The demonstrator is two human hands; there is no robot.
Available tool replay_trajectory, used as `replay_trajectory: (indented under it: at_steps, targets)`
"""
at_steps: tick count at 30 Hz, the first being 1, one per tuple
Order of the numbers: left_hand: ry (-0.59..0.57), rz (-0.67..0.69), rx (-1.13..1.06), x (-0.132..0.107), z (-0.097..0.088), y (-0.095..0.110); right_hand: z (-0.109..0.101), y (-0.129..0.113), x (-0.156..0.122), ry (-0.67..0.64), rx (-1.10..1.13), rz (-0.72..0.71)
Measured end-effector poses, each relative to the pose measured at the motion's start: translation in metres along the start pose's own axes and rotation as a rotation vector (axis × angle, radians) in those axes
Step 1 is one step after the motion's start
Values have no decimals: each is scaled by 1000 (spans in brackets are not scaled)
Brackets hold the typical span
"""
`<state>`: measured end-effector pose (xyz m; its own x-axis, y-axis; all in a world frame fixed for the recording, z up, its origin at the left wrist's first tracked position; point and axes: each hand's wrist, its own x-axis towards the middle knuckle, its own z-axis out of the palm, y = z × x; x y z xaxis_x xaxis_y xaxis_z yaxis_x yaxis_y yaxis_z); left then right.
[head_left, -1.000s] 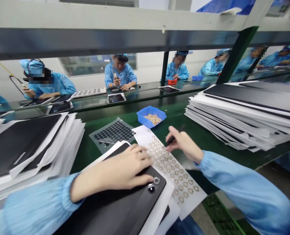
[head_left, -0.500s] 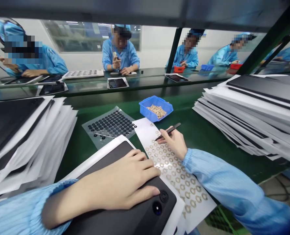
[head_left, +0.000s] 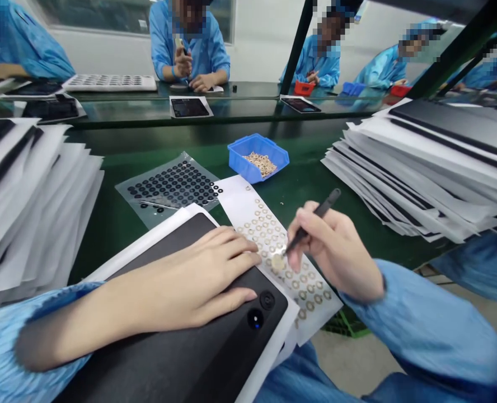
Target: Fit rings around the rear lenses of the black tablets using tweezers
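Observation:
My left hand point(head_left: 198, 282) lies flat on a black tablet-like panel point(head_left: 160, 358), its fingers stretched toward the right edge. Close to its thumb are two round lens-like features point(head_left: 256, 319) in the panel's corner. Dark tweezers point(head_left: 317, 217) are pinched in my right hand point(head_left: 330, 240), tips pointing down and left. At the tips is a small tan ring point(head_left: 277, 262), apparently held just above the white sheet point(head_left: 315, 322) with rows of similar rings. White paper point(head_left: 181, 215) sticks out from under the panel.
A blue bin point(head_left: 254, 173) of small tan pieces stands behind the sheet, beside a clear sheet of black rings point(head_left: 173, 187). Stacks of panels and paper rise at left point(head_left: 72, 184) and right point(head_left: 378, 179). Co-workers in blue sit across the bench.
My right hand has moved right and toward me, lifting the tweezers with a ring now at their tips. My left hand stays on the panel. The camera view has tilted down.

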<state>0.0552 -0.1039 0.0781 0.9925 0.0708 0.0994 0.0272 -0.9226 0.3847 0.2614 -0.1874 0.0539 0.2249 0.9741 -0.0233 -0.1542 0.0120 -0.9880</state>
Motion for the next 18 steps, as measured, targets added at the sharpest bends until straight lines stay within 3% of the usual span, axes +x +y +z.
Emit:
replay_trajectory:
  at_steps: [3, 5, 10, 18]
  targets:
    - [72, 16, 20, -15, -1, 6, 13, -5, -38, -48, 58, 70]
    - [76, 52, 57, -25, 0, 11, 18, 1, -49, -17, 82, 54]
    - [21, 108, 124, -32, 3, 18, 20, 17, -49, 42, 84, 12]
    - [-26, 103, 179, -30, 3, 19, 19, 22, -51, 44, 75, -37]
